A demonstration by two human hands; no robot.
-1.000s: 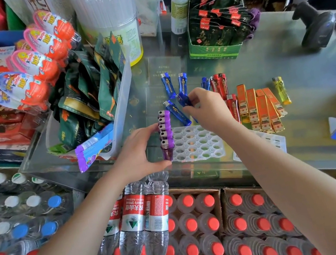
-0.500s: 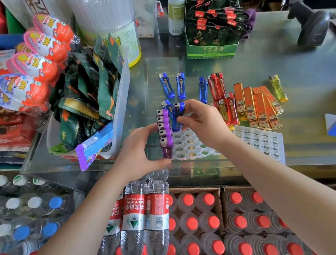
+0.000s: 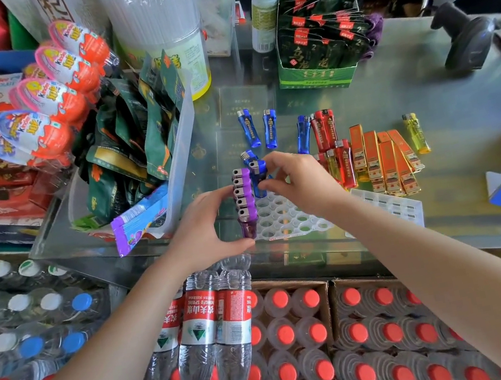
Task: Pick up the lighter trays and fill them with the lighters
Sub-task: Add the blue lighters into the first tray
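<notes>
left hand [image 3: 203,231] – cupped around purple lighters [image 3: 244,201] | right hand [image 3: 298,181] – pinching blue lighters [image 3: 258,176]

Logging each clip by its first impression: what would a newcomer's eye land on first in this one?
Two bare hands meeting at the centre of the glass counter: the left hand steadies a row of purple lighters standing in a white tray, while the right hand brings blue lighters beside them. Loose blue, red and orange lighters lie behind, and red-capped water bottles fill the foreground.
</notes>
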